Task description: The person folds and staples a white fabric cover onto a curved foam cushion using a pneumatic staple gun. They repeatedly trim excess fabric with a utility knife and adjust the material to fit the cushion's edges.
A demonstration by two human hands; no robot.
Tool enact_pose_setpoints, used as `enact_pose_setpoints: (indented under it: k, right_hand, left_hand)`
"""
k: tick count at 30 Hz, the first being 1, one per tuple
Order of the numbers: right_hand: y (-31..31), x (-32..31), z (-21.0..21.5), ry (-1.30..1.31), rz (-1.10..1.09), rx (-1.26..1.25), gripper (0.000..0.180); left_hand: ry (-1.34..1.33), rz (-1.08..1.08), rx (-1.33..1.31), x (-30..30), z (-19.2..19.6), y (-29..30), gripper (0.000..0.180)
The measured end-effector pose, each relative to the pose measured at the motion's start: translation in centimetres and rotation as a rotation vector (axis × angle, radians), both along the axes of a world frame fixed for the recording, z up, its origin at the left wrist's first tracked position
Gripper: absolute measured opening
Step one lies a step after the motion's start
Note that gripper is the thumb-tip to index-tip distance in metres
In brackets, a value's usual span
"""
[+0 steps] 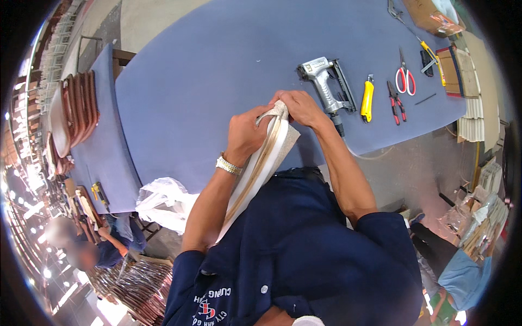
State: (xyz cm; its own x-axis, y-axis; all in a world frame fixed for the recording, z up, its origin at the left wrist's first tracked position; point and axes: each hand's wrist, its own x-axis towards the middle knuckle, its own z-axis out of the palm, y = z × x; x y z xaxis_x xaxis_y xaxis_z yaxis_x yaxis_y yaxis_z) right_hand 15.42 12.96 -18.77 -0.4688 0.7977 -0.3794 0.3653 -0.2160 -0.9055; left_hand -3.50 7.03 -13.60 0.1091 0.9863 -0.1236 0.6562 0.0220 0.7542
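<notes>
In front of my body I hold a padded seat panel [255,173] on edge. It shows a thin brown board edge, a white foam layer and beige fabric [286,142] at one side. My left hand [247,130], with a metal watch at the wrist, is closed round its left side near the far end. The fingers of my right hand [302,107] pinch the fabric at the far tip, close to the left hand. The panel's near end leans against my shirt and left forearm. Right of my hands lies a silver staple gun [326,84] with an air hose.
On the blue-covered table [201,70] lie a yellow utility knife [367,99], red-handled pliers [396,103], scissors [404,79] and a yellow-handled tool [432,57]. Boxes [454,70] stand at the far right. White plastic [166,204] hangs at left. Other people work at both sides.
</notes>
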Motion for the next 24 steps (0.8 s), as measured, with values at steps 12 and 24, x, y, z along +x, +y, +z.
enact_pose_setpoints:
  k: [12, 24]
  right_hand:
    - [-2.6, 3.9, -3.2, 0.338, -0.139, -0.177, 0.053]
    - [-3.1, 4.2, -2.6, 0.210, -0.153, -0.122, 0.055]
  left_hand:
    - [0.098, -0.049, 0.102, 4.5, -1.6, -0.7, 0.026]
    - [0.040, -0.111, 0.081, 3.7, -1.5, -0.2, 0.033]
